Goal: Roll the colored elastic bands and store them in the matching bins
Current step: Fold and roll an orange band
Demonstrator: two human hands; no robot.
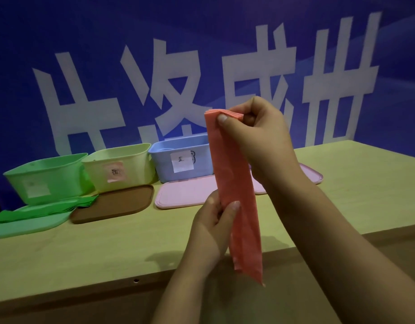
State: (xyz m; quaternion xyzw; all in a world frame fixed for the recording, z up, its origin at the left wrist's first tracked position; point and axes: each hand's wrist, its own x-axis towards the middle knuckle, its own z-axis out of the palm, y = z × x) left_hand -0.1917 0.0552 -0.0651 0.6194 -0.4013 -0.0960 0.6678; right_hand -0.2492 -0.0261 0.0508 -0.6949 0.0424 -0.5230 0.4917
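The person holds a pink elastic band (234, 183) upright in the air above the desk (108, 249), stretched flat between the two hands. The right hand (258, 136) is the upper one: its thumb and curled fingers pinch the top of the band, where the strip is folded over into several stacked layers. The left hand (213, 230) is lower and nearer the body, thumb pressed on the front of the band and fingers wrapped behind it, gripping it about two thirds of the way down. Below the left hand the loose tail of the band hangs free, ending past the near edge of the desk.

Beyond the hands and off to their left, three bins stand in a row against the blue wall (85, 31) with its big white characters. The blue bin (178, 157) is closest to the band, partly hidden behind it, and carries a white paper label. Left of it, just beside, is the pale yellow bin (117, 167) with a pinkish label, and further left the green bin (47, 178).

Lids lie flat on the desk in front of the bins: a pink lid (185, 192) just behind the left hand, a brown lid (113, 204) to its left, and a green lid (26, 225) at the far left. A green elastic band (45, 209) lies folded across that green lid. Another pink lid (311, 174) shows past the right wrist.
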